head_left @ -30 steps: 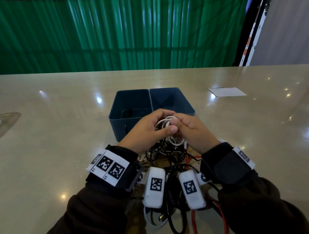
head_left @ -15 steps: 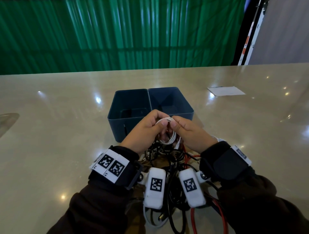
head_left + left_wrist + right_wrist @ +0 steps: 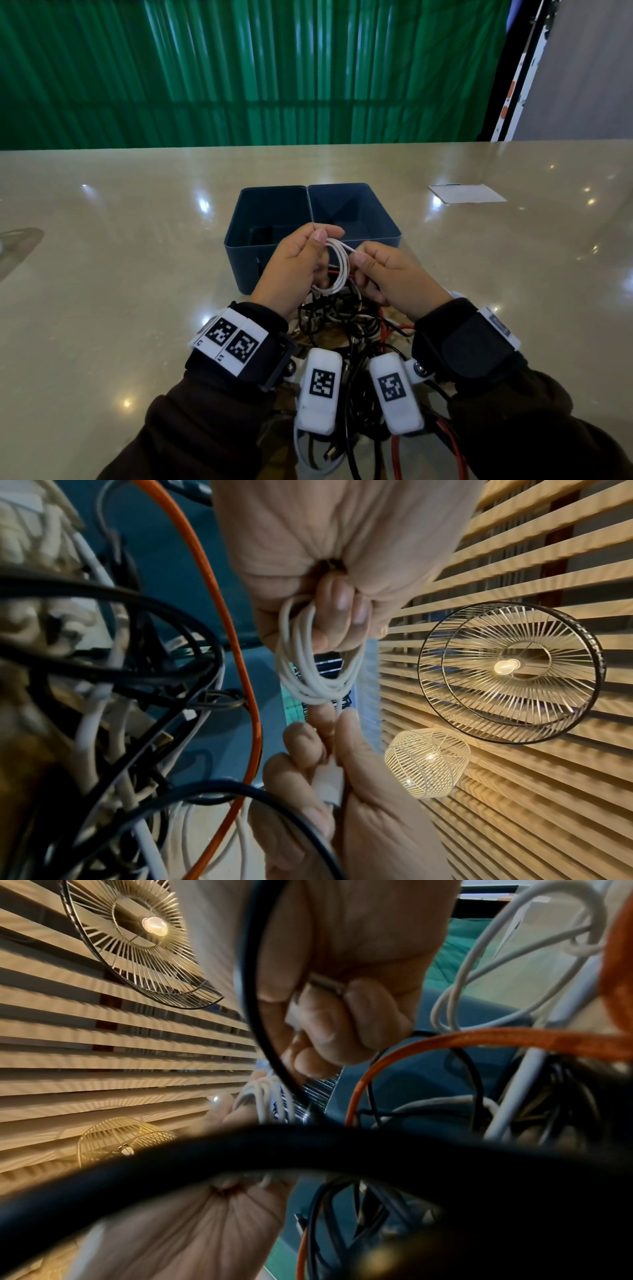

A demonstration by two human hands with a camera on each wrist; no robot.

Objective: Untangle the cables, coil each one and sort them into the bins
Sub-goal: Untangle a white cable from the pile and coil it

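While left hand point(image 3: 297, 270) grips white coil point(image 3: 337, 269), right hand point(image 3: 394, 274) pinches its plug point(image 3: 329, 784).

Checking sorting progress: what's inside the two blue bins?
The left bin holds something dark on its floor, partly hidden by the left hand. The right bin looks empty where visible.

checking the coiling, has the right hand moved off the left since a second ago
Yes. The right hand has drawn rightward and nearer, judged against the blue bins, opening a gap to the left hand where the white cable coil shows.
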